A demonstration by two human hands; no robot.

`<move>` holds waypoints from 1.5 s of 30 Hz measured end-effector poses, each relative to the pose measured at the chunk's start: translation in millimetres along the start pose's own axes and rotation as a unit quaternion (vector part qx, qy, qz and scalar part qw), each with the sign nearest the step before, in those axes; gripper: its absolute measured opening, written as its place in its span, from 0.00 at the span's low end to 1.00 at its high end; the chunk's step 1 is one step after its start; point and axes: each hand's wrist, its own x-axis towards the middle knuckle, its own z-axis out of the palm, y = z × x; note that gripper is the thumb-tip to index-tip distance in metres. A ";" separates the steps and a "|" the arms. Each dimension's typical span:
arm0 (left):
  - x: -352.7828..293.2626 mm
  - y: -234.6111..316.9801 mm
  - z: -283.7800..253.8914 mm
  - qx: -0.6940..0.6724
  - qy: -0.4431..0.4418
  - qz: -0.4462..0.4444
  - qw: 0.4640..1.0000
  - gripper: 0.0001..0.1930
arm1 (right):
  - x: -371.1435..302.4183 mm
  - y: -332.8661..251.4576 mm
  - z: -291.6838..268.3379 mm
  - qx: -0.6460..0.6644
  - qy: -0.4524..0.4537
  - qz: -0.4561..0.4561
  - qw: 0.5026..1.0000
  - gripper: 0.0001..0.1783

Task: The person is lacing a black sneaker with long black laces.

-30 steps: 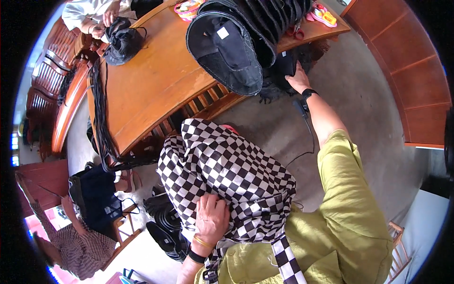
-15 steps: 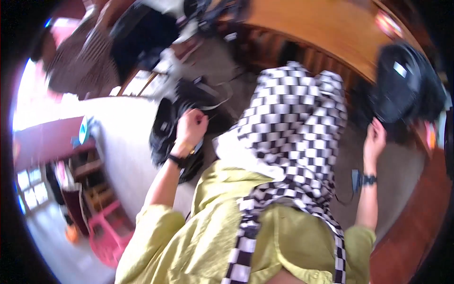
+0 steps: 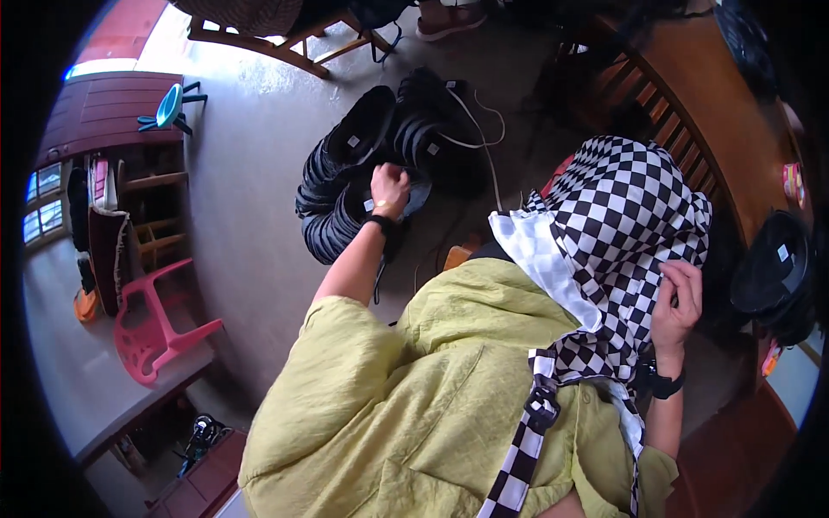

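Note:
My left hand (image 3: 390, 192) is closed, fingers curled, at the mouth of the nearest stack of black cup-shaped pieces (image 3: 332, 229). It seems to pinch the edge of the top piece, whose greyish inside (image 3: 418, 197) shows beside the fingers; the fingertips are partly hidden. Two more black stacks, with small white labels inside, lie on the floor just beyond: one stack (image 3: 358, 129) to the left, another stack (image 3: 423, 129) to the right. My right hand (image 3: 678, 302) hangs beside the black-and-white checkered apron (image 3: 639, 198) on my lap, fingers loosely bent and apart, holding nothing visible.
A wooden table (image 3: 691, 95) with a slatted side stands at the right. More black pieces (image 3: 773, 263) are stacked at the far right. A white cord (image 3: 484, 129) lies by the floor stacks. To the left are a pink chair (image 3: 160, 324) and a small teal stool (image 3: 170, 108).
My view and body have turned left toward the floor stacks. My left hand has come to the nearest stack's mouth. My right hand has drawn away from the right-hand black pieces to the apron.

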 end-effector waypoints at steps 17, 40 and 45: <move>89.1 25.9 61.3 0.178 -0.104 -0.071 0.976 0.13 | 3.1 -12.8 31.3 0.019 -0.076 0.006 0.997 0.12; -6.5 233.2 -78.2 -0.489 -0.116 0.105 0.858 0.18 | 106.9 -58.4 56.7 0.021 0.023 0.041 0.999 0.40; -21.2 277.3 -79.1 -0.594 -0.181 0.114 0.775 0.18 | 121.7 -43.0 10.9 0.124 0.116 0.138 0.976 0.19</move>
